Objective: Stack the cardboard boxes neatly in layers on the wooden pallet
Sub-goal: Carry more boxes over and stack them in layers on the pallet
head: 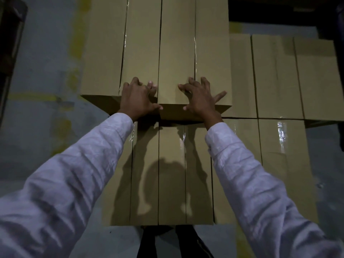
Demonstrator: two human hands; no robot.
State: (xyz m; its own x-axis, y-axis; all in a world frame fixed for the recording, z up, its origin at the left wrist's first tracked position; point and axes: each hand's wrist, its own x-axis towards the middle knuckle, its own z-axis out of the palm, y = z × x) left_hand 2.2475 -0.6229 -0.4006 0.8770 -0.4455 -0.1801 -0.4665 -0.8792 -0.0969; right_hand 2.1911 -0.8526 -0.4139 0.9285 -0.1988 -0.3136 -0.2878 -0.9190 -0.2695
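Both hands rest on the near end of the upper box (176, 53), which sits in a raised row on top of the lower boxes (171, 174): the left hand (138, 98) and the right hand (198, 97) lie spread with fingers on the top face and thumbs hooked over the front edge, pressing rather than gripping. The pallet is hidden beneath the stack. The cardboard looks stiff and its taped seams glossy, so it would likely slide under a push; a lift is safer taken under the bottom corners, and its weight cannot be judged.
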